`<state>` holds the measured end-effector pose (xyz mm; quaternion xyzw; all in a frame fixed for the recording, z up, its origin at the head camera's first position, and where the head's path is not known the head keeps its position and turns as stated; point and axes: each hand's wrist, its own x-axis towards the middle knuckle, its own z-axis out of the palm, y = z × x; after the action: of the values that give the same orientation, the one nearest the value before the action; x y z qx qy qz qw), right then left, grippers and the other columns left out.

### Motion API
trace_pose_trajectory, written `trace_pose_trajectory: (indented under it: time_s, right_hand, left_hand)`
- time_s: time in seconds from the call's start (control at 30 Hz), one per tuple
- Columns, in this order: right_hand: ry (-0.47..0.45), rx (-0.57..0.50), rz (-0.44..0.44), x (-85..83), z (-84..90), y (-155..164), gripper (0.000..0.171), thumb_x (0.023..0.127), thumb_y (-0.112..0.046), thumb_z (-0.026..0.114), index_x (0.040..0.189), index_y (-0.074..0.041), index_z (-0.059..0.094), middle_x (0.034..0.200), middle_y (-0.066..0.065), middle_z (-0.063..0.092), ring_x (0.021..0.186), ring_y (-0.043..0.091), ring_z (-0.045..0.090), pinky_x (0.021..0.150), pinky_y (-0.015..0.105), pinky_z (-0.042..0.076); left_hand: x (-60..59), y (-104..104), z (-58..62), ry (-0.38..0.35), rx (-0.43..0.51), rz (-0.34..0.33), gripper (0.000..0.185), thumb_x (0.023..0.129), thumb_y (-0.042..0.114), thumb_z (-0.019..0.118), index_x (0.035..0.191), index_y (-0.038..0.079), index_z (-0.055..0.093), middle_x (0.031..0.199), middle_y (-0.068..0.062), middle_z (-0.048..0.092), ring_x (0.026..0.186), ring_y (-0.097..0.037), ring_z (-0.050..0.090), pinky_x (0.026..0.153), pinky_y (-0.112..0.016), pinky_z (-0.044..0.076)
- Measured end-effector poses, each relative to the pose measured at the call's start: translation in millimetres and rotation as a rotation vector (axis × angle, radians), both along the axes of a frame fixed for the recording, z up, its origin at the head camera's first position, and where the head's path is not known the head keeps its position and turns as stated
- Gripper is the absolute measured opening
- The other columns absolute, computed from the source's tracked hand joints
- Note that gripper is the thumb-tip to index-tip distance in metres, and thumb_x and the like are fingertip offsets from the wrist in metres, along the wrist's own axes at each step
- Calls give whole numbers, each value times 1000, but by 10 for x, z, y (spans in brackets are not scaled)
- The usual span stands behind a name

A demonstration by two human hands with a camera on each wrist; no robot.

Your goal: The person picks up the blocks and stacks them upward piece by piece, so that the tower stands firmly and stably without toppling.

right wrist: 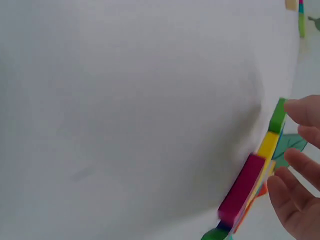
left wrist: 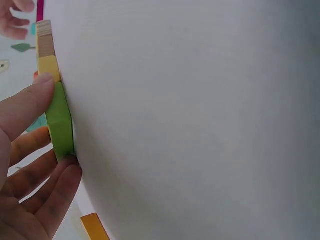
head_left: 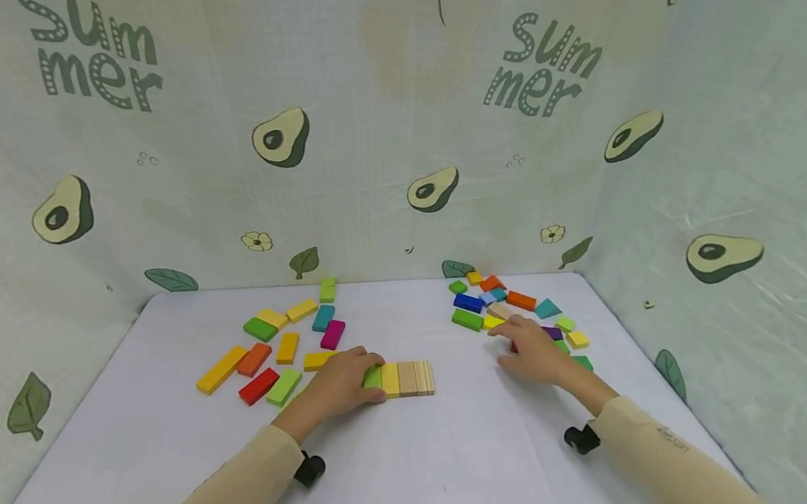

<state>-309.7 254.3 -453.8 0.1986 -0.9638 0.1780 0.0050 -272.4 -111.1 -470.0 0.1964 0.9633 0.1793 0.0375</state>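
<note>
My left hand [head_left: 344, 381] pinches a light green block [left wrist: 61, 120] between thumb and fingers. That block sits at the left end of a short row on the cloth. To its right come a yellow block [head_left: 391, 380], a plain wooden block [head_left: 407, 379] and striped wood [head_left: 425, 377], which may be several thin pieces. Over the right-hand cluster of coloured blocks hovers my right hand [head_left: 532, 350], fingers spread and loosely bent, holding nothing. A magenta block [right wrist: 242, 190] lies close to it in the right wrist view, beside yellow and green blocks [right wrist: 278, 115].
Scattered at left are a long orange-yellow block [head_left: 222, 370], a red block [head_left: 259, 387], a teal block [head_left: 323, 318] and several others. The right cluster includes a blue block [head_left: 468, 303] and a teal triangle [head_left: 547, 308]. Patterned cloth [head_left: 352, 82] hangs behind.
</note>
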Motion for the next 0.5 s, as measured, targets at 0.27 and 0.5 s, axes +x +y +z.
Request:
trace_pose_trajectory:
  time_s: [0.27,0.5]
  right_hand:
    - [104,94,-67,-44,-94,438,37,90,-10,84,124,-3,73,110,14,65,100,30,60,92,50,61]
    - [106,114,-70,-59,-149,554,35,90,-10,84,122,-1,75,101,11,65,89,24,58,87,46,61]
  left_hand:
    - [-13,-7,-13,-10,-1,5,56,88,40,88,136,17,70,121,-3,69,102,-19,59,98,-41,56]
    - [-8,6,-4,-17,13,5,56,88,39,88,136,18,71,122,-3,69,105,-19,60,99,-42,56]
